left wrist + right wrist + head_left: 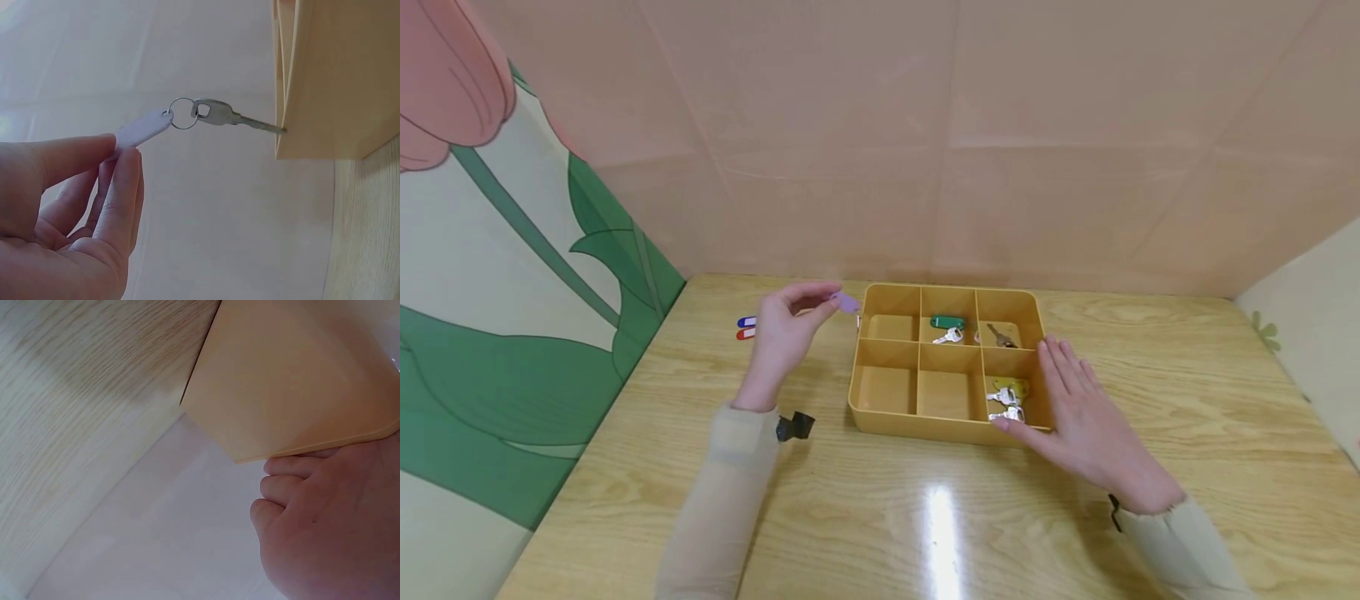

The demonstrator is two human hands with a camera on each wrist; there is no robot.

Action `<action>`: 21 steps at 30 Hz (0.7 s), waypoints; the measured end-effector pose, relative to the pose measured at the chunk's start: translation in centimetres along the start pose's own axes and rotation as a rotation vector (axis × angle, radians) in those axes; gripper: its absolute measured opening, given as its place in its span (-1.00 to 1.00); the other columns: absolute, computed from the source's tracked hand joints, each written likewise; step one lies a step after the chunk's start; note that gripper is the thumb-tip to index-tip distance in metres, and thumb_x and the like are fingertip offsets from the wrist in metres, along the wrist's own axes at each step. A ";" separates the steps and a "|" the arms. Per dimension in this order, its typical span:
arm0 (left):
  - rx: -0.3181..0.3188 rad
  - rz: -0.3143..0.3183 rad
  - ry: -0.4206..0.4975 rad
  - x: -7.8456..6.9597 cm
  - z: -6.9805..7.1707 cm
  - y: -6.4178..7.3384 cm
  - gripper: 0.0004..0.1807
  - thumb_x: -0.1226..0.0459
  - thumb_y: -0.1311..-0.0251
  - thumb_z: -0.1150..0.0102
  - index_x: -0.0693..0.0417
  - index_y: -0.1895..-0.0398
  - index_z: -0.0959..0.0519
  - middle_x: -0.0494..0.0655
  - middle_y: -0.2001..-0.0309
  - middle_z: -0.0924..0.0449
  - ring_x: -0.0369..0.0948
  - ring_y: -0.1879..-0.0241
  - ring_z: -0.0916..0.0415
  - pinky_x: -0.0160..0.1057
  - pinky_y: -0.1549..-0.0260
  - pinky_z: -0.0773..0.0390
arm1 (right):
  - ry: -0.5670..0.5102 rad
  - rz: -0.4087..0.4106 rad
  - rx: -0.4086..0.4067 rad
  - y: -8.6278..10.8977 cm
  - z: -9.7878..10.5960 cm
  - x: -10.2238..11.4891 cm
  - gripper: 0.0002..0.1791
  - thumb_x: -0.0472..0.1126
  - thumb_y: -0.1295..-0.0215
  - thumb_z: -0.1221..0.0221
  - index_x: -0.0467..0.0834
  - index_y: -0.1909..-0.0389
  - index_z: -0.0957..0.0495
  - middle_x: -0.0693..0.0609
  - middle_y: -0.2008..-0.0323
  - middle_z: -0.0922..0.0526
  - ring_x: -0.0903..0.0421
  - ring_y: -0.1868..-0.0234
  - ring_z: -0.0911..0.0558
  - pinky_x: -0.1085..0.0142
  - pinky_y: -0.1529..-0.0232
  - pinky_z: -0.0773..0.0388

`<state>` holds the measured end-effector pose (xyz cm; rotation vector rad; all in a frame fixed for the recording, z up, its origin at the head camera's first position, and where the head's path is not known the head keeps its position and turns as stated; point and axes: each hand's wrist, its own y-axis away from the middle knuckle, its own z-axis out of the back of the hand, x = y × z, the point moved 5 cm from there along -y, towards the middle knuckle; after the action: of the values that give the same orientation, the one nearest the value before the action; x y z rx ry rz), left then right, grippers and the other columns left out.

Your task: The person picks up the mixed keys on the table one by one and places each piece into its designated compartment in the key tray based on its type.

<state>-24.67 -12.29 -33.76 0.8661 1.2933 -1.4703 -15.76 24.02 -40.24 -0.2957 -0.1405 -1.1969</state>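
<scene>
Six-compartment yellow organizer (pixel 925 429), on the wood-grain surface (pixel 850 517); work judged part done.
Stowed, far middle: green key tag (pixel 947 322), silver key (pixel 951 336). Far right: dark key (pixel 1002 337). Near right: yellow key tag (pixel 1020 388), two silver keys (pixel 1003 397).
Outstanding, by judgement: lilac key tag (pixel 846 302), aloft just left of the organizer; blue tag (pixel 747 322) and red tag (pixel 747 333), on the surface farther left, partly behind the left hand (pixel 778 340).
Left hand: fingers and thumb pinched together on the lilac tag. Right hand (pixel 1093 429): fingers straight along the organizer's right side, grasping nothing.
Left wrist view only: the lilac tag's split ring (pixel 182 99) and full key (pixel 215 112), tip at the organizer's wall, contact uncertain. Right wrist view: finger contact at the rim. Compartment contents: head view alone. Whether blue and red tags carry keys: cannot tell.
</scene>
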 end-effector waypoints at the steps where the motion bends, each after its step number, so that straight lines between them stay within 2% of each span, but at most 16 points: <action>1: 0.004 0.000 0.002 0.0 -0.1 0.0 -0.80 0.41 -0.26 -0.38 0.26 0.06 -0.74 0.03 0.12 -0.73 -0.13 0.11 -0.63 -0.28 0.09 -0.65 | 0.000 0.000 -0.001 0.0 0.0 0.0 0.27 0.43 -0.30 -0.16 -0.26 -0.61 0.32 -0.19 -0.61 0.29 -0.05 -0.59 0.34 -0.03 -0.53 0.30; 5: 0.027 0.003 0.011 -0.1 -0.8 0.2 -0.81 0.41 -0.26 -0.38 0.25 0.07 -0.74 0.01 0.13 -0.72 -0.13 0.11 -0.63 -0.24 0.06 -0.65 | -0.003 -0.003 0.001 0.0 0.0 0.0 0.27 0.43 -0.30 -0.16 -0.25 -0.61 0.33 -0.18 -0.61 0.31 -0.05 -0.59 0.35 -0.04 -0.53 0.30; 11: 0.054 -0.009 -0.033 -0.3 -1.5 0.5 -0.81 0.36 -0.27 -0.40 0.15 0.07 -0.76 -0.09 0.13 -0.73 -0.18 0.12 -0.64 -0.23 0.11 -0.65 | -0.005 -0.004 0.001 0.0 0.0 0.0 0.27 0.43 -0.30 -0.16 -0.25 -0.61 0.33 -0.17 -0.61 0.32 -0.05 -0.59 0.35 -0.05 -0.53 0.30; 16: 0.068 -0.013 0.005 -0.7 -2.2 0.7 -0.81 0.39 -0.26 -0.39 0.21 0.07 -0.75 -0.05 0.14 -0.73 -0.16 0.12 -0.64 -0.25 0.09 -0.66 | -0.002 -0.002 -0.001 0.1 -0.1 0.0 0.27 0.43 -0.30 -0.16 -0.26 -0.61 0.33 -0.18 -0.61 0.31 -0.05 -0.59 0.35 -0.05 -0.53 0.29; 21: 0.087 -0.016 0.004 -1.4 -2.8 0.8 -0.80 0.38 -0.26 -0.39 0.20 0.06 -0.75 -0.07 0.13 -0.74 -0.17 0.11 -0.65 -0.26 0.09 -0.66 | 0.001 0.003 -0.005 0.1 -0.1 0.0 0.27 0.42 -0.30 -0.16 -0.26 -0.61 0.32 -0.18 -0.61 0.30 -0.05 -0.59 0.34 -0.05 -0.53 0.28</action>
<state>-23.70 -9.25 -33.23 0.9178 1.2493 -1.5472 -15.70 24.03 -40.36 -0.2996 -0.1358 -1.1942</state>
